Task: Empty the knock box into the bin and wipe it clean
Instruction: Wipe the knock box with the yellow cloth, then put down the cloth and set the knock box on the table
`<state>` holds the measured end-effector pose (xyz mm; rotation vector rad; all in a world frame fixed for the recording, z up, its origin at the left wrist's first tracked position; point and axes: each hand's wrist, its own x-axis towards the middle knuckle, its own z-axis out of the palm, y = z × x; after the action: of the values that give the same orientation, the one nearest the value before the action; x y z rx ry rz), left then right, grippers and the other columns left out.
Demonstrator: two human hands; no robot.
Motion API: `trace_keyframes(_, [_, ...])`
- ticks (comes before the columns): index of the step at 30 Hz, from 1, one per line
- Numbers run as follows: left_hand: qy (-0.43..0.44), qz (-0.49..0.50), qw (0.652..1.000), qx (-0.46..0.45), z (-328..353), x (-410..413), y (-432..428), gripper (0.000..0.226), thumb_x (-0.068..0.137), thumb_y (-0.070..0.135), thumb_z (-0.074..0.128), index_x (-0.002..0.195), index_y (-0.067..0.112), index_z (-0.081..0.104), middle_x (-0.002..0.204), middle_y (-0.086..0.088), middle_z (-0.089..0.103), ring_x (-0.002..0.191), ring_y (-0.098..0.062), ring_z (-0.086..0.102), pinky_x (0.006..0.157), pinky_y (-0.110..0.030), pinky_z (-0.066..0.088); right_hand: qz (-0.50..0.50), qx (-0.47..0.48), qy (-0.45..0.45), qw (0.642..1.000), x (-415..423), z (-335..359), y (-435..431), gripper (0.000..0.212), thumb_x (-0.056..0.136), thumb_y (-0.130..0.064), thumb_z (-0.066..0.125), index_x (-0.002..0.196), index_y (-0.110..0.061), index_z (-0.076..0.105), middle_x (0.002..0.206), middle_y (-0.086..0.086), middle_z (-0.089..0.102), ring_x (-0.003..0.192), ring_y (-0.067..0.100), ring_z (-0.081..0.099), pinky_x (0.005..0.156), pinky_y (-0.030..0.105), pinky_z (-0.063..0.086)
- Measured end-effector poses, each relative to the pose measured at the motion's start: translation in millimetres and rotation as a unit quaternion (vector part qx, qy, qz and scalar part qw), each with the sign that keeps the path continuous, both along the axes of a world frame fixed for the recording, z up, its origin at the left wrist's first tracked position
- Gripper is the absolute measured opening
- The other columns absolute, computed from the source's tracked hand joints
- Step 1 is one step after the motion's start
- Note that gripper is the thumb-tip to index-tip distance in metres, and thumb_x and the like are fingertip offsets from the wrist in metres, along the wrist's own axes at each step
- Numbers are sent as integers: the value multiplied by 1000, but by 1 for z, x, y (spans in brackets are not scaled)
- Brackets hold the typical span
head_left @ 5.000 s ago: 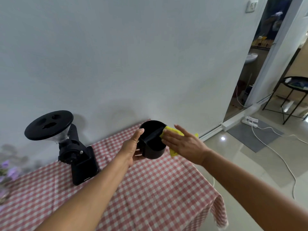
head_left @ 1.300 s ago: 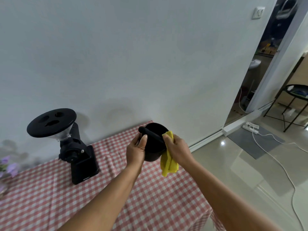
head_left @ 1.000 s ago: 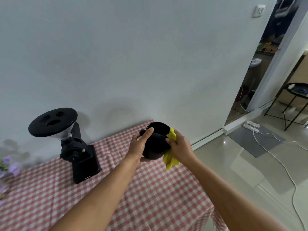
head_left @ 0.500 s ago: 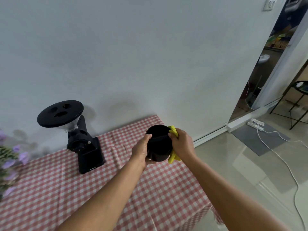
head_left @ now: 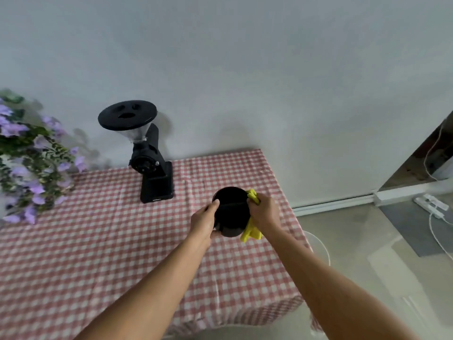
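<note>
The black round knock box point(head_left: 230, 212) is held upright between both hands over the right part of the table, its bar running across the open top. My left hand point(head_left: 203, 220) grips its left side. My right hand point(head_left: 264, 213) presses a yellow cloth point(head_left: 251, 231) against its right side; the cloth sticks out above the rim and hangs below my palm. The inside of the box looks dark and I cannot tell what it holds.
A red-and-white checked tablecloth point(head_left: 98, 253) covers the table. A black coffee grinder point(head_left: 147, 155) stands at the back by the wall, purple flowers point(head_left: 27, 158) at the left. A white round rim point(head_left: 321, 246) shows on the floor past the table's right edge; a power strip point(head_left: 431, 206) lies by the doorway.
The view has swung down and to the left, so the flowers show more. The knock box has come lower over the table, and my right hand with the cloth stays on its right side.
</note>
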<state>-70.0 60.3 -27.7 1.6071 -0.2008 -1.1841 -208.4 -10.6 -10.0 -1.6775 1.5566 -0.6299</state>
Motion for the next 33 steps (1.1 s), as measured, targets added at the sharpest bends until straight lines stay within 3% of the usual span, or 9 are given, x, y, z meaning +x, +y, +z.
trace_keyframes(4, [4,44,999,15,-25,8,10,31,95,31,64,118,10,67,120,-15,67,106,-36,67,75,-47,62,28,26,5,999,12,-21,6,12,92,-15,55,82,-12,62,67,-1,57,64,18,54,47,26,34])
trace_keyframes(8, [2,61,998,36,-41,18,13,25,98,28,60,119,14,66,122,-14,66,109,-33,66,89,-53,59,47,58,-1,997,24,-38,9,13,94,-16,53,85,-11,61,71,1,59,65,19,54,51,30,37])
trace_keyframes(11, [3,74,996,48,-46,25,12,36,98,27,61,132,16,60,125,-9,63,113,-31,62,95,-54,56,50,64,-9,997,31,-47,8,11,94,-18,53,93,-12,63,81,5,65,74,22,61,58,31,42])
trace_keyframes(21, [-21,65,996,58,-49,34,11,45,98,29,61,140,15,55,133,-10,61,116,-30,62,92,-52,58,63,61,-11,996,34,-55,3,15,98,-25,54,94,-11,59,79,0,61,65,12,55,51,23,40])
trace_keyframes(24, [-31,59,996,64,-45,34,13,45,97,32,62,138,15,56,136,-10,60,116,-30,62,95,-52,56,59,61,-15,996,31,-56,0,15,96,-25,55,92,-13,62,90,4,64,71,16,59,53,23,41])
trace_keyframes(26, [-81,58,992,76,-40,33,13,49,96,36,61,140,16,54,144,-10,56,124,-31,58,103,-47,51,49,62,-22,997,26,-56,-1,15,95,-25,55,92,-14,64,98,7,64,72,17,60,53,22,40])
trace_keyframes(28, [-164,80,979,85,-29,28,12,52,97,34,60,146,17,47,150,-7,49,131,-29,53,101,-40,49,39,58,-35,997,17,-51,0,15,94,-23,56,90,-12,66,91,7,68,70,17,61,53,24,43])
trace_keyframes(31, [-319,88,942,61,-12,20,12,46,98,28,58,143,23,50,151,-4,47,132,-24,52,98,-34,48,13,57,-70,996,-2,-40,1,12,92,-17,58,91,-10,67,80,3,67,72,18,60,60,29,47])
trace_keyframes(33, [-392,57,918,22,-3,14,11,42,97,24,58,139,24,54,147,-1,49,131,-18,51,100,-29,43,-3,60,-99,993,-15,-34,0,13,89,-11,58,97,-12,68,85,3,68,78,19,62,64,31,48])
